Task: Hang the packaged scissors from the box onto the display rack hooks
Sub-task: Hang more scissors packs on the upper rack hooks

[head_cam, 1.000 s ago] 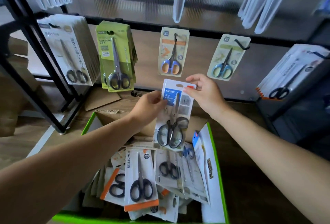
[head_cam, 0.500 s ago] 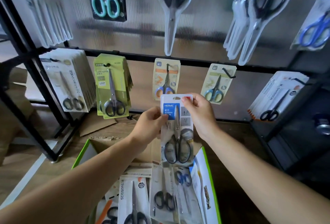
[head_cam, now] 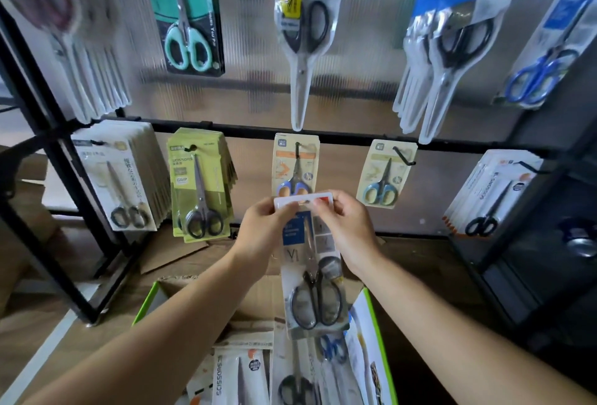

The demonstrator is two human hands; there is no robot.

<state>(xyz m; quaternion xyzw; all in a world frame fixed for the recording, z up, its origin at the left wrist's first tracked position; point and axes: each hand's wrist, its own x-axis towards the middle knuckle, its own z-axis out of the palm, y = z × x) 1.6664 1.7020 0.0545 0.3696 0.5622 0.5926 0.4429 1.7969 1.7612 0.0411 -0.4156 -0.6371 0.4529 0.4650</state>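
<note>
A white-and-blue pack of black-handled scissors hangs upright between my two hands, above the box. My left hand pinches its top left corner. My right hand pinches the top right corner. The pack's top edge sits just below the orange-and-blue scissors pack on the middle hook of the lower rail. The green-edged cardboard box below holds several more scissors packs.
The black display rack carries hanging packs: a white stack and a green stack at left, a single light-blue pair and a white stack at right. Bigger scissors hang on the upper row. Black frame posts stand at left.
Both hands have lifted the pack up toward the lower rail, and both now pinch its top corners. My view has tilted up, showing more of the upper row.
</note>
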